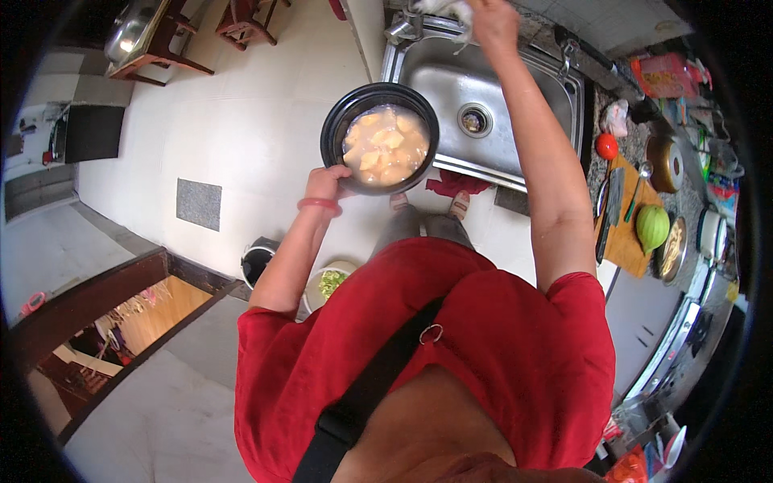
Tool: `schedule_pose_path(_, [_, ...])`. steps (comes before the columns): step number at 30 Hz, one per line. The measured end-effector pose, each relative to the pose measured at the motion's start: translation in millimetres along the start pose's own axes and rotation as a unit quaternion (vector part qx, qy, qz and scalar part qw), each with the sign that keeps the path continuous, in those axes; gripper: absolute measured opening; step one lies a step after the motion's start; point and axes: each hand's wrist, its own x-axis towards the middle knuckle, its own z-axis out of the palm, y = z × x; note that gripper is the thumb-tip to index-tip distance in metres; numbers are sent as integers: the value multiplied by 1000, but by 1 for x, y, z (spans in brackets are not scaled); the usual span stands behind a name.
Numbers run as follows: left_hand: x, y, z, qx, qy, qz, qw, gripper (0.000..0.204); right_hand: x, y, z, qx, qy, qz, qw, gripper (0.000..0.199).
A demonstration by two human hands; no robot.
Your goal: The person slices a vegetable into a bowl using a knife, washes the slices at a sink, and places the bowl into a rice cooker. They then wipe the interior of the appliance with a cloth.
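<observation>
overhead, right hand (493,22) fingers clenching cloth (444,8); left hand (326,182) fingers gripping black pot (338,121).

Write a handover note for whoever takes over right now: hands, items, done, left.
Left hand: grips the rim of the black pot, held beside the sink edge, above the floor.
Right hand: raised over the back of the sink near the tap; grip unclear.
Pot holds pale potato chunks in cloudy water.
Done: chunks cut and soaking.
Left, probably: drain or rinse them at the sink.
Cutting board, green gourd and tomato sit on the counter to the right.
</observation>
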Motion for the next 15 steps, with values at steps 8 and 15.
schedule_pose_path(8, [-29, 31, -12, -128, -19, -46, 990, 22, -114, -18, -83, 710, 107, 359, 596, 41])
schedule_pose_path(15, [-63, 70, -2, -88, -11, -15, 996, 26, -257, -87, -10, 672, -112, 317, 660, 42])
